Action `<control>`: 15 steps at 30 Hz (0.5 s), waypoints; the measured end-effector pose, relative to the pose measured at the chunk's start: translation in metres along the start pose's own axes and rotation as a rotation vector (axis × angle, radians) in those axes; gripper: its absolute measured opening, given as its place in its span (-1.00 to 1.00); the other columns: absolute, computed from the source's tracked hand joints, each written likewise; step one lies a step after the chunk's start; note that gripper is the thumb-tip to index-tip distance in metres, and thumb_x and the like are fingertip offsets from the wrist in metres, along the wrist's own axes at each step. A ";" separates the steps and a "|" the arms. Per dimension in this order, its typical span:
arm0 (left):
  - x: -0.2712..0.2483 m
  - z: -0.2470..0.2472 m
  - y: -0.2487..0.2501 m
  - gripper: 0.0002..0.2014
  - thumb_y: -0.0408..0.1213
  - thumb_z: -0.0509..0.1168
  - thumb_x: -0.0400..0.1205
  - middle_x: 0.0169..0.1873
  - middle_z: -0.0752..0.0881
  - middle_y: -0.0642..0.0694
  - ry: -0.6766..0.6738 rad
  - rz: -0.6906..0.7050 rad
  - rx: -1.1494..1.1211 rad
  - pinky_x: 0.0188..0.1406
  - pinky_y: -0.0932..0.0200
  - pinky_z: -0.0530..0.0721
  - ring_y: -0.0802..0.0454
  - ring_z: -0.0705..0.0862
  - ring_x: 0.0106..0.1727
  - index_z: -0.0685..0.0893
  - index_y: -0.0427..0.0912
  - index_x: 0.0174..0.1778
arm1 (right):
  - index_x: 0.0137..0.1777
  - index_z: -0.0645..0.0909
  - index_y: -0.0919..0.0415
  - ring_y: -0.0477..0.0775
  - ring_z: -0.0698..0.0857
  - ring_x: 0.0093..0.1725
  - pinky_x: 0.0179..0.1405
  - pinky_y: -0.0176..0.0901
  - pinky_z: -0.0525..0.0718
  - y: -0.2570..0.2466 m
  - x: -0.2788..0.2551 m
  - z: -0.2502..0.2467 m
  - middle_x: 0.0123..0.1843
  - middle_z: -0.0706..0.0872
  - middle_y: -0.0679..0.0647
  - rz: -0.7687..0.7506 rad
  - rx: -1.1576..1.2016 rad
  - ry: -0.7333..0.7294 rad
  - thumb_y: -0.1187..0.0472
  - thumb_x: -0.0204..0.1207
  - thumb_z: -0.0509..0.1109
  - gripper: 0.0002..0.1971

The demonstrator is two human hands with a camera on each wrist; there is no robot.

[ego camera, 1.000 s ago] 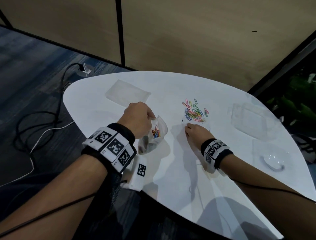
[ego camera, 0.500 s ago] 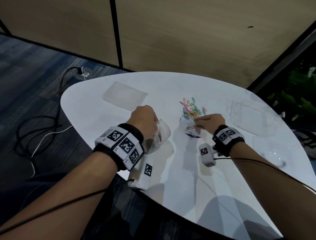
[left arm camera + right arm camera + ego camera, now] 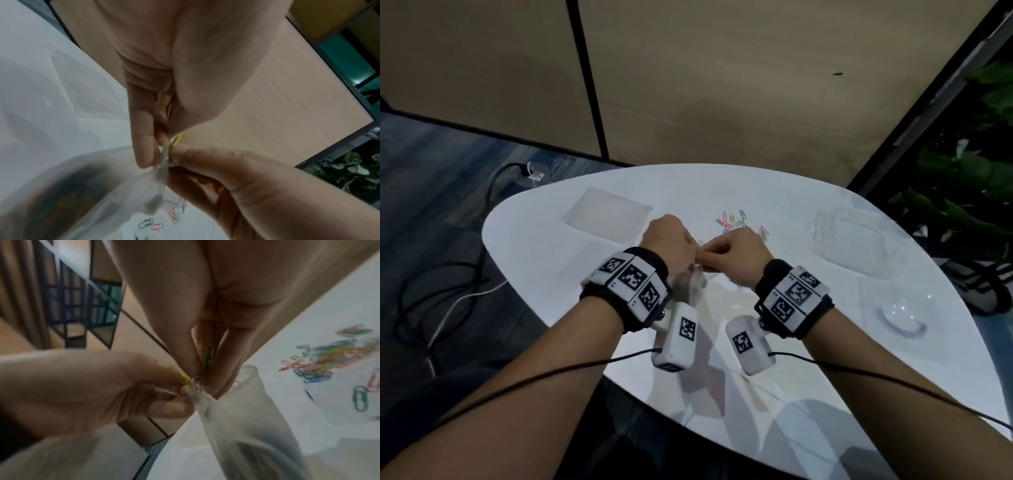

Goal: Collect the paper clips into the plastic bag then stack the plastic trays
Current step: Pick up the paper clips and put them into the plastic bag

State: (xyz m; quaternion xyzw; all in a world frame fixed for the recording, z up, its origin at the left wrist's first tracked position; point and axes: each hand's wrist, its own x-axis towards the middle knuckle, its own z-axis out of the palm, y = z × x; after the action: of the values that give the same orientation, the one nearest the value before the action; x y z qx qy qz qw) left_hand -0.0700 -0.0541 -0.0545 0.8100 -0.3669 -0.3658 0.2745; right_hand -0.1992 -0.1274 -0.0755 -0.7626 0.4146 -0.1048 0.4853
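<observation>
A clear plastic bag (image 3: 697, 286) with several clips inside hangs just above the white table (image 3: 558, 260). My left hand (image 3: 681, 248) pinches its rim (image 3: 163, 155). My right hand (image 3: 714, 255) meets it at the bag's mouth, pinching a green paper clip (image 3: 208, 359). A yellow clip (image 3: 185, 378) sits at the rim where the two hands touch. The loose coloured paper clips (image 3: 738, 222) lie in a pile just beyond the hands. One clear plastic tray (image 3: 607, 216) lies far left, another (image 3: 849, 240) far right.
A small clear plastic piece (image 3: 900, 318) lies near the table's right edge. Cables (image 3: 441, 294) trail over the carpet on the left. Plants (image 3: 969, 192) stand beyond the table on the right. A wood-panel wall rises behind.
My right hand left the pile with clips and came left to the bag's mouth. My left hand lifted the bag higher to meet it.
</observation>
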 end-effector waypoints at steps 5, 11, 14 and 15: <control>0.006 -0.016 0.001 -0.77 -0.58 0.23 0.65 -0.22 0.83 -0.34 -0.017 0.001 -0.023 -0.12 -0.08 0.89 -0.20 0.87 -0.27 0.81 -0.39 -0.05 | -0.09 0.84 0.15 -0.03 0.84 -0.30 -0.08 -0.14 0.81 -0.019 0.008 -0.013 -0.21 0.86 0.01 -0.133 -0.144 0.070 0.31 0.52 0.42 -0.84; 0.024 -0.030 0.002 -0.78 -0.51 0.23 0.71 -0.34 0.79 -0.23 0.000 -0.005 0.022 -0.28 0.13 0.87 -0.02 0.81 -0.41 0.80 -0.32 -0.01 | 0.08 0.78 0.09 0.12 0.81 0.06 0.27 -0.10 0.69 0.054 0.056 -0.055 0.08 0.83 0.12 0.114 -0.132 0.245 0.31 0.53 0.40 -0.79; 0.027 -0.026 0.009 -0.78 -0.48 0.22 0.70 -0.34 0.78 -0.20 -0.001 0.030 0.062 -0.10 -0.02 0.89 -0.10 0.85 -0.34 0.81 -0.30 -0.02 | 0.58 0.39 0.13 0.17 0.53 0.48 0.45 -0.13 0.45 0.104 0.076 -0.059 0.54 0.52 0.14 0.339 -0.525 0.089 0.16 0.63 0.32 -0.49; 0.028 -0.023 0.010 -0.78 -0.49 0.23 0.69 -0.35 0.77 -0.17 -0.003 0.042 0.069 -0.08 -0.04 0.89 -0.11 0.86 -0.32 0.81 -0.30 -0.03 | 0.64 0.27 0.16 0.20 0.48 0.53 0.50 -0.08 0.42 0.114 0.081 -0.055 0.60 0.44 0.15 0.348 -0.541 0.059 0.16 0.65 0.29 -0.43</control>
State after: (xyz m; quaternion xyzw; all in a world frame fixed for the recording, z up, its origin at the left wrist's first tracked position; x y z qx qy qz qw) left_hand -0.0427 -0.0783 -0.0446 0.8107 -0.3966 -0.3483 0.2533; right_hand -0.2393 -0.2438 -0.1616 -0.7784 0.5653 0.0718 0.2633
